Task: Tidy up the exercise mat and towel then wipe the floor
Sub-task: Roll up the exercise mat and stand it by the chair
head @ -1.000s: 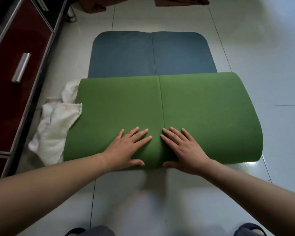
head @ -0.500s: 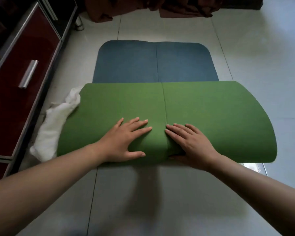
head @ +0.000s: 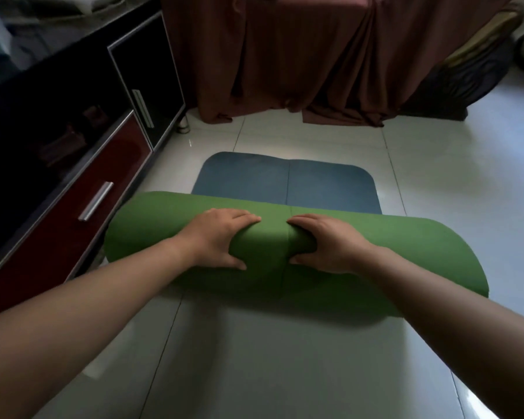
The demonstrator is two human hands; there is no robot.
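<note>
Green on its rolled outer face and blue on the flat part beyond, the exercise mat [head: 421, 237] is laid across the pale tiled floor [head: 285, 373], just beside the dark cabinet [head: 58, 222]. The roll is gripped near its middle seam by the left hand [head: 215, 237] and the right hand [head: 330, 243], fingers curled over the top and thumbs pressed against the near side. Beyond the mat's far end, brown cloth [head: 285, 55] is draped.

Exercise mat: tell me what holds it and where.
The left hand and right hand grip the exercise mat at the middle of its green roll, beside the crease.
</note>
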